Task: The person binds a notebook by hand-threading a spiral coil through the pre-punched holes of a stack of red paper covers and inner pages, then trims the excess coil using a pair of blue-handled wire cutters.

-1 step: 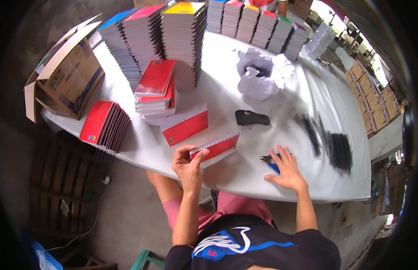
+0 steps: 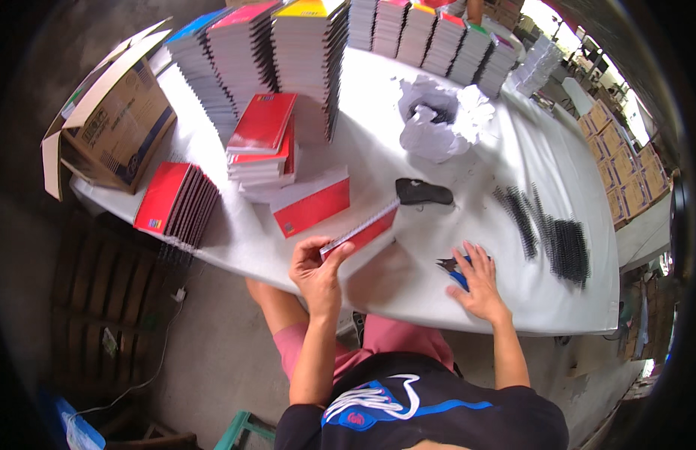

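Note:
My left hand grips one end of a red-covered notebook, thumb on the cover and fingers behind it. The notebook is tilted up off the table, its pale long edge toward the top. Stretched fingers of my right hand lie over a pair of blue-handled pliers, whose dark jaws point left. Just beyond the held notebook lie another red notebook, partly open, and a black pouch-like object. Black spiral coils are piled to the right of my right hand.
Red notebooks are stacked at centre left, with more by the left edge. Behind stand tall notebook stacks, an open cardboard box, and crumpled white wrapping with dark contents. Cartons are piled beyond the table's right side.
The held notebook has turned slightly, so its long edge shows less. My right hand's fingers have drawn a little closer together over the pliers.

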A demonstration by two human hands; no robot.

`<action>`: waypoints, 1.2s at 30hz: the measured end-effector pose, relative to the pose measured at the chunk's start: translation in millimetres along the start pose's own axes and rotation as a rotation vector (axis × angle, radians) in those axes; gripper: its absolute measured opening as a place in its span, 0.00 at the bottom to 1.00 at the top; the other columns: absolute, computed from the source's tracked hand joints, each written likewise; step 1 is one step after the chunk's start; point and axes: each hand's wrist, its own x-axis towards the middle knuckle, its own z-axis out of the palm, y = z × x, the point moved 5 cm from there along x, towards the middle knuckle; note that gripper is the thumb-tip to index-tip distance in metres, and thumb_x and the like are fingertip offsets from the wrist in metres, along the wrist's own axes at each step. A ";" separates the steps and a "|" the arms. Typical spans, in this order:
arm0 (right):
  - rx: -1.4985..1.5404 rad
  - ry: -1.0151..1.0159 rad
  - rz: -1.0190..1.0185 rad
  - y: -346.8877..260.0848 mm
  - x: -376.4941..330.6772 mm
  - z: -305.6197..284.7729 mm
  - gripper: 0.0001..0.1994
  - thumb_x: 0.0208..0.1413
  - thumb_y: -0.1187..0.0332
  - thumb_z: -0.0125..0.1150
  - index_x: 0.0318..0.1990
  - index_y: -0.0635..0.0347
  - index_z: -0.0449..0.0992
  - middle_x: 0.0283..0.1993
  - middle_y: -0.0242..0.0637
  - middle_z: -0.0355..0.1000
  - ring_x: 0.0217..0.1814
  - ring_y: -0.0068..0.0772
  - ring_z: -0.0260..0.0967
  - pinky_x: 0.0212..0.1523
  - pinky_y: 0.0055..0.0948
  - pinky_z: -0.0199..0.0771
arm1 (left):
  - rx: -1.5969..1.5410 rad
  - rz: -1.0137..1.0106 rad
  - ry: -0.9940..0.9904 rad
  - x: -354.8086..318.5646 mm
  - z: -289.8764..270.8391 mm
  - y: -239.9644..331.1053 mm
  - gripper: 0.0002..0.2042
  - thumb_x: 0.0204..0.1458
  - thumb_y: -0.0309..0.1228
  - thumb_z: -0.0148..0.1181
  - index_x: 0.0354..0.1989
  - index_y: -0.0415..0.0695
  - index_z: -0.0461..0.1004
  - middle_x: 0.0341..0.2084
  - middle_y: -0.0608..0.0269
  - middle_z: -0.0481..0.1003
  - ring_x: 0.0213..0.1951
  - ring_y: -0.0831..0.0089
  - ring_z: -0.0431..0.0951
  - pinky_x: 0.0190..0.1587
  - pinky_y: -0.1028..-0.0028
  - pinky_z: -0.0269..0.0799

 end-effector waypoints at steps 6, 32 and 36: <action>0.578 0.274 -0.015 -61.3 0.9 -25.3 0.22 0.53 0.62 0.58 0.57 0.48 0.70 0.47 0.41 0.65 0.49 0.43 0.61 0.54 0.48 0.55 | 0.339 0.417 0.020 -15.7 10.0 19.7 0.22 0.35 0.17 0.72 0.40 0.41 0.72 0.26 0.65 0.73 0.31 0.77 0.78 0.31 0.81 0.73; 0.765 0.100 -0.203 -138.9 35.3 -36.9 0.17 0.58 0.62 0.52 0.54 0.52 0.70 0.46 0.42 0.67 0.50 0.42 0.65 0.52 0.35 0.63 | 0.321 0.500 0.198 -19.1 -1.9 40.4 0.27 0.36 0.16 0.71 0.48 0.40 0.69 0.30 0.63 0.74 0.31 0.78 0.75 0.34 0.80 0.72; 0.076 0.142 0.107 -57.7 23.8 -6.1 0.19 0.58 0.58 0.51 0.56 0.44 0.69 0.52 0.41 0.64 0.57 0.43 0.59 0.58 0.54 0.51 | 0.022 0.293 0.215 -4.2 -18.7 57.8 0.29 0.46 0.20 0.65 0.58 0.40 0.59 0.36 0.57 0.75 0.39 0.78 0.74 0.44 0.80 0.70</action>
